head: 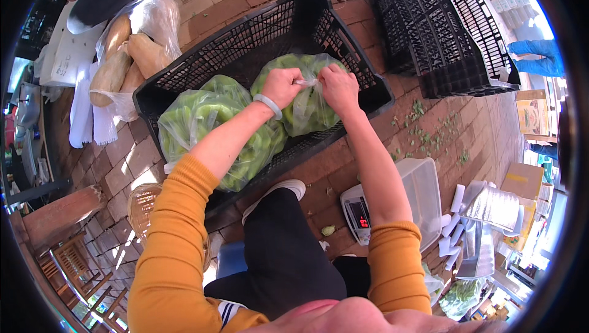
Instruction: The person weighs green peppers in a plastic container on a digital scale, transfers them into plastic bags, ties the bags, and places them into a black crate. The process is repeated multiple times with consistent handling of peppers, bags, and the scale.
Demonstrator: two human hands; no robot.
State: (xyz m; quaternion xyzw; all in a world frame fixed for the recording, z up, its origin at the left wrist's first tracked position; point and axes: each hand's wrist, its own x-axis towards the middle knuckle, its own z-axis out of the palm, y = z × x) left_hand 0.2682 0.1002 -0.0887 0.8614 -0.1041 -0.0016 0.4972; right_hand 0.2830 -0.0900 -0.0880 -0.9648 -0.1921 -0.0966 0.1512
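A clear plastic bag of green vegetables [303, 107] rests at the right end of a black plastic crate [221, 33]. Above it, my left hand [281, 88] pinches the gathered neck of the bag from the left, and my right hand [339, 85] grips the same neck from the right. A second clear bag of green vegetables [221, 121] lies in the crate's left part, partly under my left forearm. What kind of vegetable fills the bags is hard to tell through the plastic.
Black crates [428, 24] stand at the upper right. Bagged tan squashes [124, 52] lie to the left. A digital scale [356, 215] and a clear plastic tub [421, 195] are by my right forearm; a wicker basket [142, 204] is by my left. Leaf scraps litter the brick floor.
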